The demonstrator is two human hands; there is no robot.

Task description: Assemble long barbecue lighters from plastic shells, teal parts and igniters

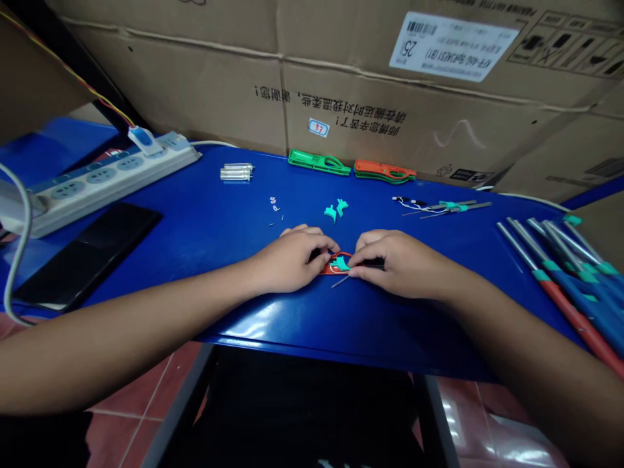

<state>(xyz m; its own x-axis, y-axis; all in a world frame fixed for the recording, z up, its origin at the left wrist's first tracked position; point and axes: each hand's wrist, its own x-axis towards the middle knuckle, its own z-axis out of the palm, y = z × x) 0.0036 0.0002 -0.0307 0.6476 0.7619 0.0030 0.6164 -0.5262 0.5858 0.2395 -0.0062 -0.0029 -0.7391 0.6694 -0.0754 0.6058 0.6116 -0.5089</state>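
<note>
An orange lighter casing half [327, 269] lies near the table's front edge, between my two hands. My left hand [297, 260] grips its left end between thumb and fingers. In the casing sits a teal trigger [340, 263], with a bit of white wire beside it. My right hand [390, 260] is closed in a pinch at the trigger's right end. A thin metal rod [340, 282] sticks out below the right fingertips. The casing's right part is hidden by my right hand. Beyond the hands lie loose teal triggers [330, 212].
Green casing halves [319, 162] and orange casing halves [385, 171] lie at the back by a cardboard box [209, 78]. Clear cylinders [236, 172], wired igniter parts [446, 208], long lighters [565, 279], a black phone [92, 253] and a power strip [107, 172] surround the work area.
</note>
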